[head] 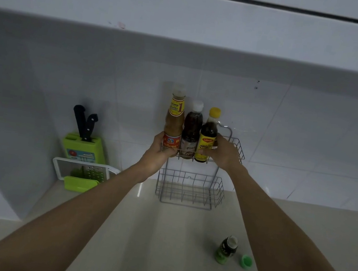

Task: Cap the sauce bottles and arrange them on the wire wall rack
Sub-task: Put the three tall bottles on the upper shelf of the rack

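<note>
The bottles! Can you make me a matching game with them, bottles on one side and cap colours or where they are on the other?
Things:
1. Tall orange-brown sauce bottle
2. Dark bottle with the yellow label
3. Small green bottle
4. Middle dark bottle

Descriptions:
A. White cap, between two other bottles on the rack's top shelf
B. Uncapped, on the counter beside a loose green cap
C. Yellow cap, next to the right hand
D. Clear cap, at the left end, next to the left hand

Pairs: 1-D, 2-C, 3-B, 4-A
</note>
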